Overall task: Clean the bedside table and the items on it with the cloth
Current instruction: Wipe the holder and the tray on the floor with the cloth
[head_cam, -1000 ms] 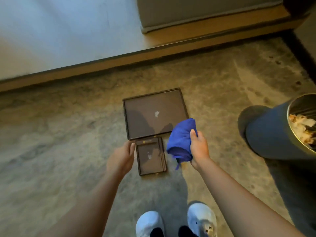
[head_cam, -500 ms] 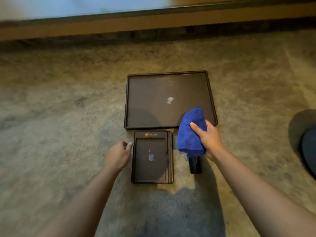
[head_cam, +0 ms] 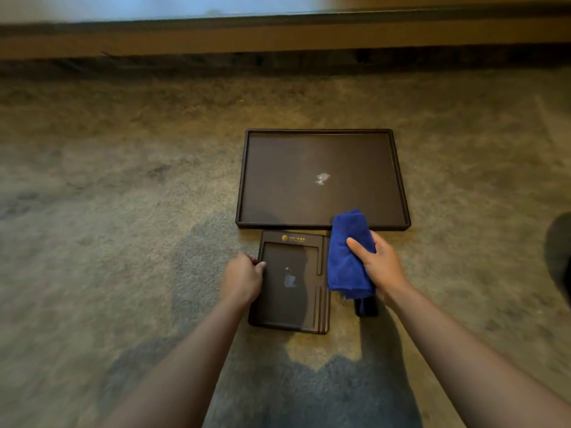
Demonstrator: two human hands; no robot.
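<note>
A large dark rectangular tray (head_cam: 244, 186) lies flat on the carpet, with a small pale speck in its middle. Just in front of it lies a smaller dark tray (head_cam: 293, 313) with a gold logo at its far end. My left hand (head_cam: 242, 281) rests on this small tray's left edge, its fingers curled over the rim. My right hand (head_cam: 381, 267) grips a bunched blue cloth (head_cam: 346, 261), held over the small tray's right side. A small dark object (head_cam: 364, 307) lies partly hidden under the cloth.
Mottled beige-grey carpet (head_cam: 123, 242) covers the floor all around. A wooden base or skirting (head_cam: 278, 35) runs across the top of the view. A dark rounded shape (head_cam: 559, 254) shows at the right edge.
The view has dropped lower and closer to the two trays. My left hand has moved right onto the small tray's left edge. The bin and my shoes have left the view.
</note>
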